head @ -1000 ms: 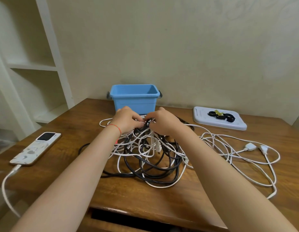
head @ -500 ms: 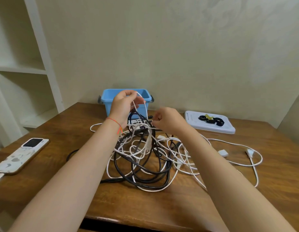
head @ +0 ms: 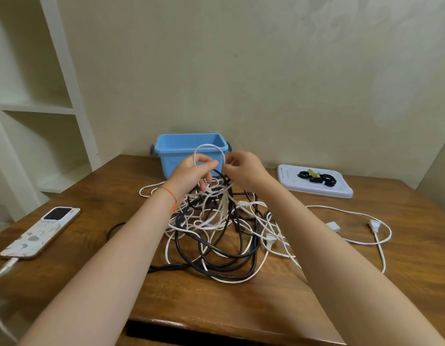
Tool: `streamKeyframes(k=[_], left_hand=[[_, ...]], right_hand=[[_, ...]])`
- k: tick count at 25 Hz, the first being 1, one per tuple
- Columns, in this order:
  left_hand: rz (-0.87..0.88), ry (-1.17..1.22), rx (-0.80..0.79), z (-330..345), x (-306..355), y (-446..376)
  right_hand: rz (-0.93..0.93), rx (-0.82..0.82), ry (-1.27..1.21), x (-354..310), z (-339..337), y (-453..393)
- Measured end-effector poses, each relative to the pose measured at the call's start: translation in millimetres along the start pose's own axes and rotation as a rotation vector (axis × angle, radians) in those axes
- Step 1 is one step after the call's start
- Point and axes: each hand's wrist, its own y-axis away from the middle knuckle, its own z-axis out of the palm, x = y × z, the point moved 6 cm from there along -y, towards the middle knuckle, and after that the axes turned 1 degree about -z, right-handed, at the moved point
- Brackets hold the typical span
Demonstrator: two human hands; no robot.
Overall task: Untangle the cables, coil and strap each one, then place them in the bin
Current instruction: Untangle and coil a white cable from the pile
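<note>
Cables (head: 216, 236): one tangled heap of thin white and thicker black leads, mid-table (head: 216, 303), in front of the bin (head: 184, 158). Black loops lie wide at the near side; white strands cross over and under them and bunch upward toward the hands. One white lead (head: 361, 242) trails off to the right, ending in a plug (head: 374, 224) and a small white block (head: 333, 226). White loop (head: 209, 149): lifted clear of the heap, arching between the two hands in front of the bin. Left hand (head: 191, 174): raised above the tangle, fingers curled, pinching one end of the loop; red thread at the wrist. Right hand (head: 243, 171): just beside the left, fingers curled, pinching the loop's other end. Both forearms reach forward over the table's near edge. Bin: blue, open, at the far edge against the wall. Straps (head: 317, 177): black, on a white tray (head: 341, 192) to the right. Phone (head: 40, 232): at the left, plugged into a white lead.
</note>
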Motion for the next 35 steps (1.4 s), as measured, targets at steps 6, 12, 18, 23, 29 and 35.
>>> streamKeyframes(k=[6, 12, 18, 23, 29, 35], left_hand=[[-0.026, -0.244, -0.076, 21, -2, 5], [-0.066, -0.115, 0.038, 18, -18, 5], [0.095, 0.117, 0.412, -4, 4, -1], [0.123, 0.658, 0.265, -22, 35, -16], [-0.071, 0.713, 0.118, -19, 11, -5], [-0.092, -0.042, 0.490, -61, 0, -1]], right_hand=[[-0.181, 0.258, -0.046, -24, -15, 5], [-0.020, -0.020, 0.170, 8, 1, 12], [0.076, -0.137, 0.275, 29, 16, 8], [0.117, -0.163, 0.315, 36, 16, 2], [0.067, -0.171, 0.178, 28, 27, -1], [0.006, -0.163, 0.309, 5, 33, -13]])
